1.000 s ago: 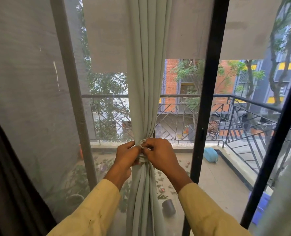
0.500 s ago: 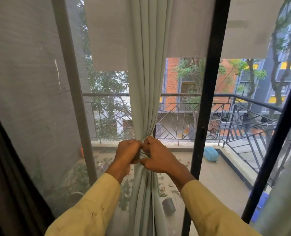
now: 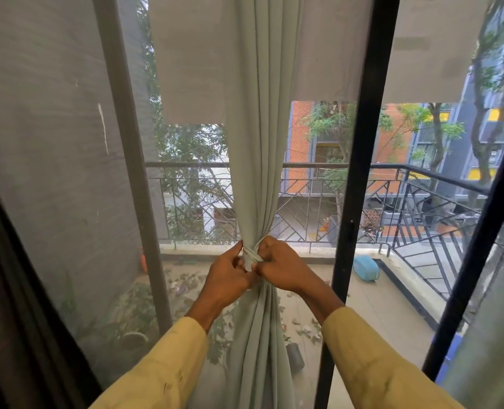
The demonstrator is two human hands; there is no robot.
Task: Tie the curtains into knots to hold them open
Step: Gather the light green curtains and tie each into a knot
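Item: curtain (image 3: 256, 143), pale grey-green cloth; hangs in the middle of the view, in front of the window mesh; gathered into narrow vertical folds and pinched to a waist low down, level with the foot of the balcony railing (image 3: 318, 184); below the waist the folds fan out and fall between the two forearms.

Binding: a narrow band (image 3: 250, 255) of the same pale cloth, wound across the waist of the curtain; it lies between the two hands and touches both.

Left hand (image 3: 230, 276): on the left side of the waist; thumb raised against the cloth, fingers curled in; grip closed on the band and the gathered folds.

Right hand (image 3: 280, 267): on the right side of the waist, knuckles towards the camera; fingers curled tight; grip closed on the band; the two hands meet just below the band.

Sleeves: yellow, left sleeve (image 3: 168, 370) and right sleeve (image 3: 371, 367), rising from the bottom edge.

Surroundings: black door frame (image 3: 359, 172), upright, just right of the curtain; grey post (image 3: 126, 172) to the left; dark drape (image 3: 8, 290) at the far left edge; blue container (image 3: 365, 268) on the balcony floor beyond the black frame; grey cylinder (image 3: 295, 354) on the floor near the curtain's lower folds; orange brick building (image 3: 300, 137) and trees beyond the railing.
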